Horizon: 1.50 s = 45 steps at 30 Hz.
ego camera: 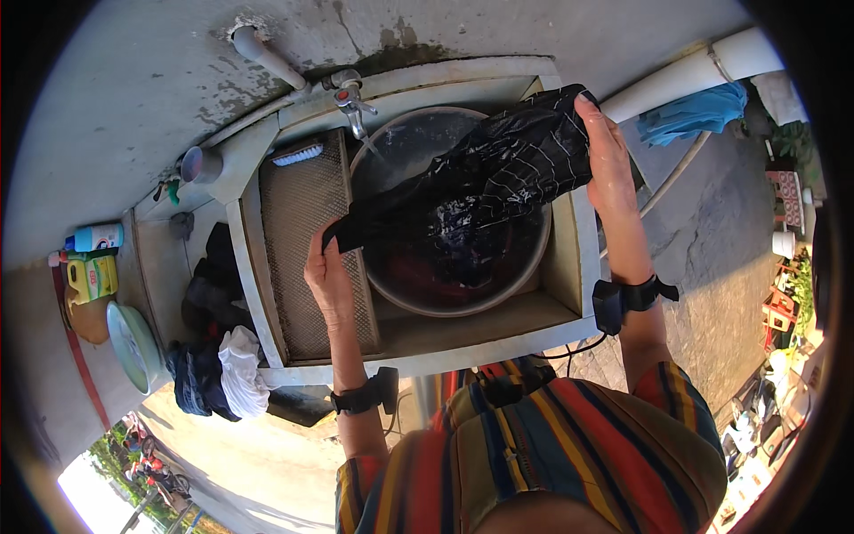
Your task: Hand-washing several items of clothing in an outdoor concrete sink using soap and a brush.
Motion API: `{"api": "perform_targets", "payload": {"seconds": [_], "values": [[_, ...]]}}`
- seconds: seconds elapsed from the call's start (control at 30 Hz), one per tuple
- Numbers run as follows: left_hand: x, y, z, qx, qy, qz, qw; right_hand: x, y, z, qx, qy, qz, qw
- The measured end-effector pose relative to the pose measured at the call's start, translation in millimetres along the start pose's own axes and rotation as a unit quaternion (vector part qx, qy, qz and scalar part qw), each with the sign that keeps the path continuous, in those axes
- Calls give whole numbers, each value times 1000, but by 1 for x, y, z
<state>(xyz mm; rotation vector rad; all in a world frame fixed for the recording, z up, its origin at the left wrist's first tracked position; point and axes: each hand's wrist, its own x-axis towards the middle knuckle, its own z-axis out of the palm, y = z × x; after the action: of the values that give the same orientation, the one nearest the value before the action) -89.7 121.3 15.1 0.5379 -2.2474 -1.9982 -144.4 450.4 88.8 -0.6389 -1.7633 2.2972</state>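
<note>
A wet black garment (460, 173) with thin white lines stretches between my two hands above a round metal basin (460, 312). My left hand (331, 274) pinches its narrow end over the ridged washboard (308, 267). At the upper right, my right hand (606, 150) grips the wide end, thumb on top. The middle of the cloth hangs into the basin, where dark water shows. Water runs from the metal tap (350, 103) into the basin's far left side. The basin sits inside a stone sink (420, 368).
A scrub brush (297, 155) lies atop the washboard. Left of it are piled dark clothes (213, 300), a white cloth (241, 374), a pale green basin (132, 350), a yellow jug (92, 278) and a blue bottle (95, 237). A blue cloth (697, 113) hangs by the white pipe (694, 70) at right.
</note>
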Motion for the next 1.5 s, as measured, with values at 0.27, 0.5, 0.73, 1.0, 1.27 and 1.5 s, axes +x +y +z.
{"api": "perform_targets", "payload": {"seconds": [0.27,0.5,0.73,1.0,1.27,1.5], "values": [[-3,-12,-6,-215,47,-164,962,30,15,-1,-184,-30,-27,982],[-14,-68,12,266,-169,-218,924,71,122,-9,-455,-131,-65,878],[-10,-64,83,461,-203,122,855,-1,182,-11,-327,10,-9,945],[33,-153,141,419,-167,25,892,-12,272,-5,-437,77,-41,895],[72,-75,82,35,-39,-91,994,-9,259,-44,-175,-11,170,970],[80,-41,51,-34,-11,-73,997,34,186,-67,251,6,257,933]]}}
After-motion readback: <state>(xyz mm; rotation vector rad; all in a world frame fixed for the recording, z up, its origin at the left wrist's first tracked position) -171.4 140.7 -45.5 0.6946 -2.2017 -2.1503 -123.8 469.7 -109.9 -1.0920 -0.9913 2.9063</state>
